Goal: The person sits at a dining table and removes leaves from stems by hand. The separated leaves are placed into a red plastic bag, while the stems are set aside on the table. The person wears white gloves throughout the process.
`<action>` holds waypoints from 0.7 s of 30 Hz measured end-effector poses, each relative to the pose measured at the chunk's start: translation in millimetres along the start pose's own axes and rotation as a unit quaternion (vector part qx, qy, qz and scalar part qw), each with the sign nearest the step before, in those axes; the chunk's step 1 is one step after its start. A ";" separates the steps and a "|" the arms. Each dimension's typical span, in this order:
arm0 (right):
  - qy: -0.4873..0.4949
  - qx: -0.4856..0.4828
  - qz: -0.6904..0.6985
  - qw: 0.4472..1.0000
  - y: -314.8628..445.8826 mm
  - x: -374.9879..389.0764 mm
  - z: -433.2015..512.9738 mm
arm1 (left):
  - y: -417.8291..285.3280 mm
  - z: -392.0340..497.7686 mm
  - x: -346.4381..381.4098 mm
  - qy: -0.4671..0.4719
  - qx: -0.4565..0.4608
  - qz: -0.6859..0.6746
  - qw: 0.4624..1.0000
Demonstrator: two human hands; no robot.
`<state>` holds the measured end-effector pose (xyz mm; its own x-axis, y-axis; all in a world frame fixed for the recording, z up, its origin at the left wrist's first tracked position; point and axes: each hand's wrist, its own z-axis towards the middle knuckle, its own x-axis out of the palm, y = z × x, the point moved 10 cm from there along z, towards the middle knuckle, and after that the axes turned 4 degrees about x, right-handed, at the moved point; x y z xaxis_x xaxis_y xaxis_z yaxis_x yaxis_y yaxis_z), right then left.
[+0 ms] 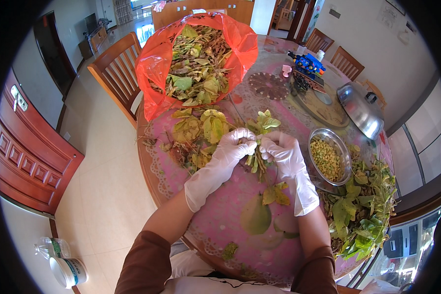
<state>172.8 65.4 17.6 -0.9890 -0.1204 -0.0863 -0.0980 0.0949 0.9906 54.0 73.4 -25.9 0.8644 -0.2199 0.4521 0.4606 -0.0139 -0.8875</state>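
Observation:
My left hand (pixel 235 147) and my right hand (pixel 282 150) wear white disposable gloves and meet over the table. Both have their fingertips pinched on a leafy bean plant (pixel 267 121), its leaves pointing away from me and its pods (pixel 254 163) hanging below my fingers. Whether a single pod is between the fingertips is hidden. Right of my right hand, a metal bowl (pixel 347 158) holds shelled yellow-green beans (pixel 325 158). Yellowed leaves (pixel 214 126) and stems lie beside my left hand.
A red plastic bag (pixel 150 79) of leaves and pods stands at the far left. More bean plants (pixel 356 209) are heaped along the right edge. Beyond the bowl are a metal lid (pixel 360 108), a round board (pixel 332 112) and a blue toy (pixel 308 63). A wooden chair (pixel 117 70) adjoins the table.

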 end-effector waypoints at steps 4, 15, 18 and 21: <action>0.054 0.008 0.081 0.995 -11.1 9.1 3.8 | -0.3 -1.0 3.0 0.015 0.001 -0.020 1.000; 0.017 0.009 0.105 0.994 -9.3 4.2 1.4 | -0.5 0.4 1.1 0.004 0.027 -0.040 0.999; -0.004 0.001 0.088 0.996 -4.3 4.0 -1.5 | -0.6 1.0 0.1 0.007 0.017 -0.040 0.999; -0.006 -0.005 0.087 0.996 -3.7 6.6 -1.4 | 1.0 0.3 3.3 0.020 -0.022 -0.081 0.996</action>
<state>166.8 62.9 13.5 -0.9921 -0.0916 0.0859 0.0763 0.1039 0.9917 57.4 73.0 -25.2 0.7708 -0.2503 0.5859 0.5825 -0.0955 -0.8072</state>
